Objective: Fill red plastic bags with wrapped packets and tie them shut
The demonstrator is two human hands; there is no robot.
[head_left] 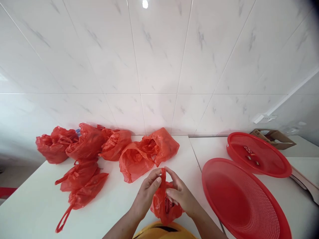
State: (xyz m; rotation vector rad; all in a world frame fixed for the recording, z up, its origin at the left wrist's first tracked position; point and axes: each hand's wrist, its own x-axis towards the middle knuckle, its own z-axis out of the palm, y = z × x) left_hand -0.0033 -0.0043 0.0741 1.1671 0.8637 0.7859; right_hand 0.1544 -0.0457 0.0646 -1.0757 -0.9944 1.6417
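Close to my body at the table's front edge is a small red plastic bag [167, 215] with some dark red items showing through its opening. My left hand [148, 189] pinches the upper part of the bag between thumb and fingers. On the other side, my right hand [181, 192] has its fingers curled at the same bag's top, gripping the plastic. What exactly lies inside is partly hidden by the film and fingers. Just beyond my hands rests an opened red bag [136, 162], beside a fuller red bag [165, 144].
Several filled red bags [87, 142] line the wall at left, with tied red bags [86, 186] in front. Two red baskets stand right: a near basket [229, 192] and a far basket [269, 152] holding a few small items. Behind sits a cardboard box [279, 139].
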